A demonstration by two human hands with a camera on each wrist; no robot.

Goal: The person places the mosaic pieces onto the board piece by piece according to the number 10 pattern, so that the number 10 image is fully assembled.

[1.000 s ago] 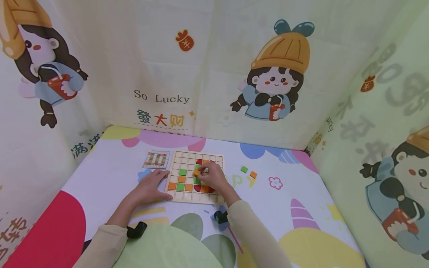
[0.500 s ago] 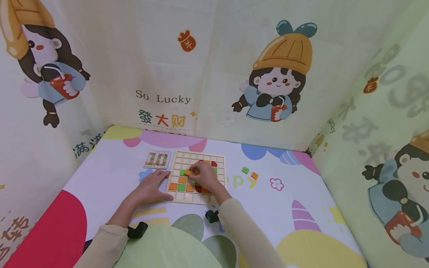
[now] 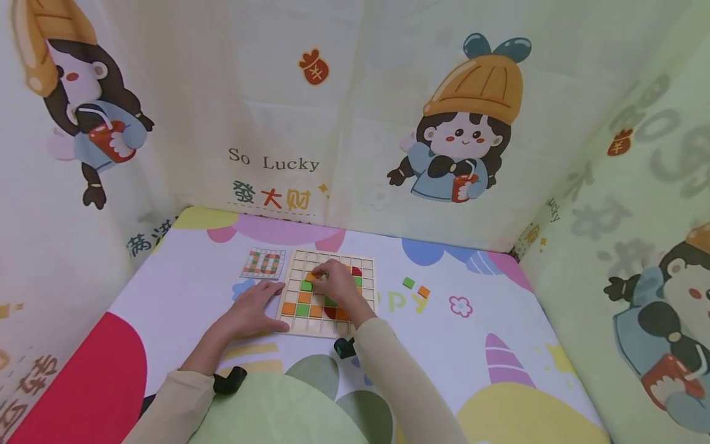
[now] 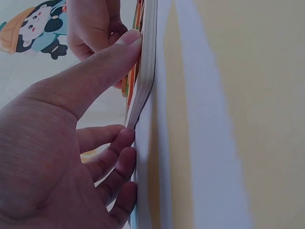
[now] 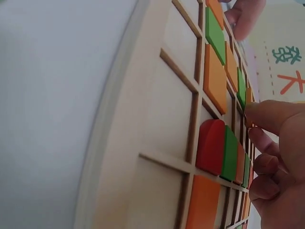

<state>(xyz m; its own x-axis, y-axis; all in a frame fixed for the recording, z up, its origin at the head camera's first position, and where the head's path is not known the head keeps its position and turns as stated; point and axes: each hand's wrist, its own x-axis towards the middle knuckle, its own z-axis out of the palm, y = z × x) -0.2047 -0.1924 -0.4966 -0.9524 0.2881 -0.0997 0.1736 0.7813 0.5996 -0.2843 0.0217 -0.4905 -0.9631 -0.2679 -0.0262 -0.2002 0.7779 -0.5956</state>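
A light wooden grid board lies on the table, with orange and green square tiles and red rounded tiles set in its cells. My right hand pinches an orange square tile between thumb and finger, just beyond a green tile on the board's left half. The hand hides part of the tiles beneath it. At the board's left side rests my left hand, fingers spread. In the left wrist view, its thumb lies along the board's edge and its other fingertips reach the side.
A small card printed with a coloured grid pattern lies left of the board. To the right, a loose green tile and a loose orange tile sit on the patterned tablecloth. Printed curtains surround the table.
My right hand has carried the orange tile leftward across the board, then slightly away from me, past the green tile. The left hand has stayed at the board's left side.
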